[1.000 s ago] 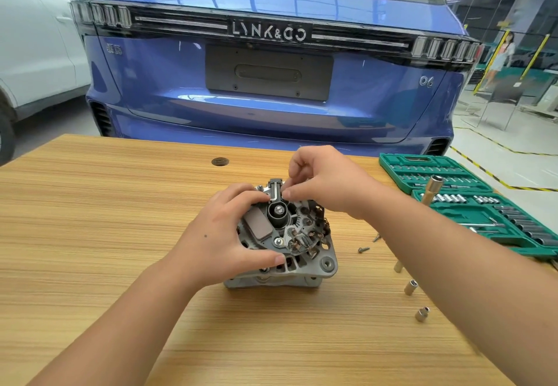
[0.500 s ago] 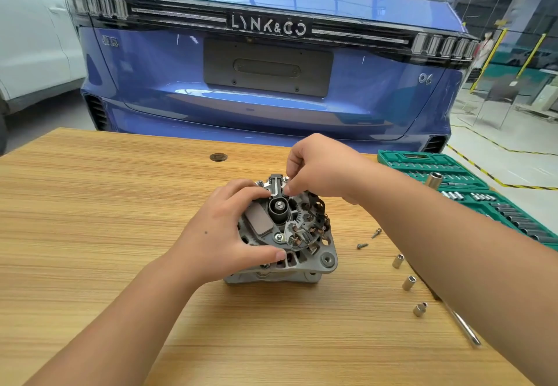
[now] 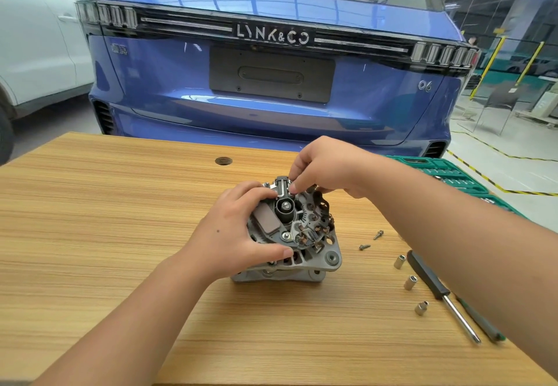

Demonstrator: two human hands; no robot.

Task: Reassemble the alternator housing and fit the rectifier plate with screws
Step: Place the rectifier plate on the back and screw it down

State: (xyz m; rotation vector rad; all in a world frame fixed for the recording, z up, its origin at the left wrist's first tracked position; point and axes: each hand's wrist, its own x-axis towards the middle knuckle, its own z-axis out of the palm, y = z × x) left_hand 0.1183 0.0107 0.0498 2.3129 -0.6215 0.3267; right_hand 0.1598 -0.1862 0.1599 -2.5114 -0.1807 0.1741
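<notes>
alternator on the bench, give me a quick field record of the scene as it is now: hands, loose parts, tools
part: grey metal alternator, standing on the wooden table
left hand: left hand grips the alternator's near-left side
right hand: right hand, fingertips pinching at the alternator's top edge; what they hold is hidden
loose screws: two small screws on the table, right of the alternator
sockets: three small silver sockets
tools: black-handled screwdriver; green socket set case far right
background: blue car

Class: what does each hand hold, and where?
Left hand grips the alternator round its left side. Right hand pinches something small at its top edge; cannot tell what.
</notes>
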